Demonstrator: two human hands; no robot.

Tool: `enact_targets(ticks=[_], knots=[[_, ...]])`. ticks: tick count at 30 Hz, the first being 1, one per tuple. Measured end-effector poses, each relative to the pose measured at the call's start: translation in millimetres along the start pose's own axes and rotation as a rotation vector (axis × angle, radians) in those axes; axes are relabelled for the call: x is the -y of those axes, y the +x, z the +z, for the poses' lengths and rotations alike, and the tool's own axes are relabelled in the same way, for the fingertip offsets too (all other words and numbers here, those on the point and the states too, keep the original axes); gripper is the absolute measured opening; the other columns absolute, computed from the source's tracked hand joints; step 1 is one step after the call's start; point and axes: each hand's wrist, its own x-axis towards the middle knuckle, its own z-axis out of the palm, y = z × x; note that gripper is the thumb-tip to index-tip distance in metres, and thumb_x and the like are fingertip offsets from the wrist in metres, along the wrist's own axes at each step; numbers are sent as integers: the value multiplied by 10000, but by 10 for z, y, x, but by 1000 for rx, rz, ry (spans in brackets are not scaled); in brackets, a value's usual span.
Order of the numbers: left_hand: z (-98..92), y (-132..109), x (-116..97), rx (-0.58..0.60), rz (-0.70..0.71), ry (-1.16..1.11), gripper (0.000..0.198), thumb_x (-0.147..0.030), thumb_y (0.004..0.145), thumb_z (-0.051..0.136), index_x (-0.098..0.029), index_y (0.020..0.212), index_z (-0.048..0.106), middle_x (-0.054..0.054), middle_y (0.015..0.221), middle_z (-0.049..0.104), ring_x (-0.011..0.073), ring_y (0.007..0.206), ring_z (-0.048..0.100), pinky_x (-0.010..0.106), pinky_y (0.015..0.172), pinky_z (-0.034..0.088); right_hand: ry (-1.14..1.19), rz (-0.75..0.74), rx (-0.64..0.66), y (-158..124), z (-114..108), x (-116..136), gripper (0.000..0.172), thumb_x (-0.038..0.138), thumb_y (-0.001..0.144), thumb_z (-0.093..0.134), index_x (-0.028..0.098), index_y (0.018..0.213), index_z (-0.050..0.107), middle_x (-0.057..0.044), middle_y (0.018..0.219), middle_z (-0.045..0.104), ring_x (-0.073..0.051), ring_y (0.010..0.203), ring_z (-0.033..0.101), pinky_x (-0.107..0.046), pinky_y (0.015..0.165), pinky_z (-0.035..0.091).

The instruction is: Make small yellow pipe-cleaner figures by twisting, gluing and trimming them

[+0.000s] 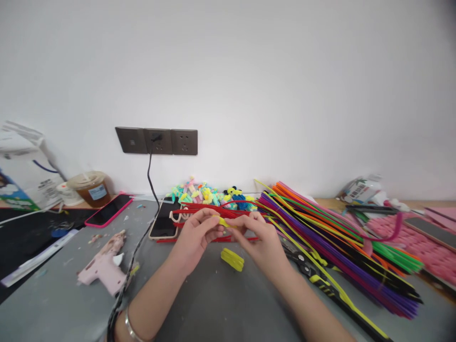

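"Forearms (160, 292) come in from where?"
"Seven and five o'clock, converging."
"Yellow bundle (232, 260)?"
"Resting on the table (213, 308), six o'clock."
"How's the grip?"
"Left hand (197, 232) and right hand (261, 235) curl inward, fingertips narrowed, pinching one small yellow piece (223, 222) between them."
"Beyond?"
"A colourful pile (204, 195), eleven o'clock from it."

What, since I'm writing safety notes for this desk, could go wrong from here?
The left forearm might snag the black cord beside it. The drink cup, if knocked, could spill on the nearby pink-edged phone. The small yellow piece held between the left hand and right hand might slip.
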Motion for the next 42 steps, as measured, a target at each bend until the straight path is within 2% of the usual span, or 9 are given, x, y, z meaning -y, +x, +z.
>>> enact_targets(ticks=[4, 9, 17, 21, 24, 29, 33, 37, 42], knots=[[-35, 3, 20, 63, 152, 288, 223, -306, 666, 831, -167, 796, 715, -2, 685, 706, 115, 645, 662, 206, 640, 535, 123, 149, 25, 43, -93, -55, 141, 260, 900, 596, 216, 908, 730, -26, 631, 703, -192, 629, 566, -313, 615, 450], [-51, -19, 38, 4, 315, 532, 115, -257, 673, 809, -184, 731, 740, 26, 708, 746, 176, 683, 691, 261, 669, 541, 319, 242, 67, 69, -103, -89, 166, 315, 889, 608, 191, 872, 717, -25, 625, 707, -165, 543, 609, -294, 567, 497], [-38, -54, 50, -1, 361, 568, 70, -276, 741, 751, -208, 755, 766, 34, 729, 743, 201, 669, 694, 297, 675, 554, 656, 411, 76, 76, -97, -24, 253, 440, 838, 665, 191, 838, 626, -36, 685, 733, -161, 574, 676, -282, 576, 563], [-10, -60, 100, 26, 351, 558, 104, -293, 777, 712, -192, 767, 730, 41, 745, 722, 195, 722, 679, 278, 682, 550, 683, 426, 72, 104, -124, -33, 303, 486, 830, 663, 186, 802, 627, -34, 655, 721, -156, 559, 664, -284, 575, 561], [9, -44, 132, 58, 351, 613, 127, -306, 759, 722, -188, 807, 717, 54, 833, 708, 198, 790, 654, 245, 627, 534, 673, 468, 136, 121, -147, -73, 332, 499, 817, 678, 174, 774, 625, -34, 635, 712, -150, 565, 659, -278, 591, 553], [-6, -6, 134, 164, 170, 551, 228, -333, 755, 738, -168, 909, 705, 69, 864, 726, 181, 783, 650, 238, 642, 493, 705, 523, 324, 121, -165, -79, 382, 530, 791, 689, 159, 736, 620, 4, 548, 640, -108, 484, 570, -236, 525, 484], [-12, -19, 107, 202, -19, 391, 282, -339, 676, 818, -144, 816, 670, 29, 750, 699, 126, 669, 608, 209, 609, 426, 688, 511, 402, 107, -184, -21, 377, 525, 812, 662, 155, 742, 640, 50, 495, 521, -77, 434, 456, -197, 444, 384], [16, -51, 70, 201, -150, 271, 360, -298, 569, 891, -146, 748, 618, -49, 613, 572, 56, 518, 467, 177, 491, 327, 637, 450, 408, 105, -191, 8, 332, 479, 836, 653, 154, 770, 675, 33, 560, 545, -79, 466, 459, -198, 452, 394], [6, -41, 69, 184, -200, 156, 341, -263, 553, 905, -142, 735, 642, -39, 645, 586, 52, 542, 504, 172, 511, 378, 584, 380, 275, 118, -175, 0, 238, 420, 842, 658, 183, 837, 639, 9, 679, 613, -124, 583, 571, -235, 553, 478]])
